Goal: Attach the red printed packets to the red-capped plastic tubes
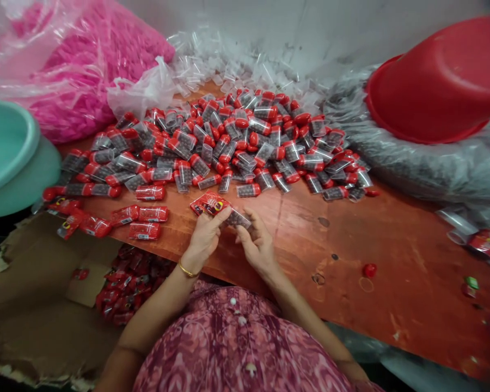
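Observation:
Over the near edge of the table, my left hand (204, 239) pinches a flat red printed wrapper (209, 202), its thumb on top. My right hand (259, 244) has its fingers closed round a small clear tube (239, 218) filled with dark beads. The tube's left end meets the wrapper by my left thumb; whether it is inside cannot be made out. Left of my hands lie several red-wrapped tubes (145, 231). Just beyond them spreads a large heap of red-capped clear tubes (228, 144) with dark contents.
A cardboard box (36, 294) holding red-wrapped packs (126, 288) sits below the table's left edge. At left are a pale green tub (20, 163) and a bag of pink pieces (90, 65). A red bucket (436, 81) lies on a plastic bag (412, 169) at right.

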